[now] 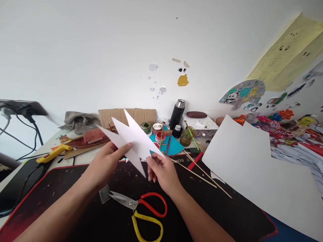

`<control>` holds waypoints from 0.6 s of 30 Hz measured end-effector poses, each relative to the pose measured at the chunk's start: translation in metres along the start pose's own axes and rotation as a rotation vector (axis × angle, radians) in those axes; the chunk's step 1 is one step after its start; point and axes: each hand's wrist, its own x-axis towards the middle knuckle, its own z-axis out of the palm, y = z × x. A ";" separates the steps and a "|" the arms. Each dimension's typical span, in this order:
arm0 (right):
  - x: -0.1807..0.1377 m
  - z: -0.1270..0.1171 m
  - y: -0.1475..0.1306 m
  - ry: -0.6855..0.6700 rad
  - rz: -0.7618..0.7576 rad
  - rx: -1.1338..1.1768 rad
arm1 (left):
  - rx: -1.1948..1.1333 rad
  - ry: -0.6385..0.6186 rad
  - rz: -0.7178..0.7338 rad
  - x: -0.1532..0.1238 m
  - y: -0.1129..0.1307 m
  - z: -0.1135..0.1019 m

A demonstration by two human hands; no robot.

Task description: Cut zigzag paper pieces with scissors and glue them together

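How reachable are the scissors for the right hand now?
Probably yes: the scissors lie uncovered on the mat right below the right hand, nothing between. But its fingers pinch the paper cutout, also held by the left hand, so it must let go first.

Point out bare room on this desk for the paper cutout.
The left hand and right hand hold the paper cutout. Bare mat lies between the glue gun and the left forearm, and between the scissors and the white sheet. Jars and flask crowd the back.

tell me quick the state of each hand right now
Left hand: closed, holding the white pointed cut-paper shape.
Right hand: closed, pinching the same shape's lower edge.
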 end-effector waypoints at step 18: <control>0.005 -0.008 0.002 -0.033 0.045 -0.139 | 0.384 0.024 0.057 -0.002 0.032 -0.014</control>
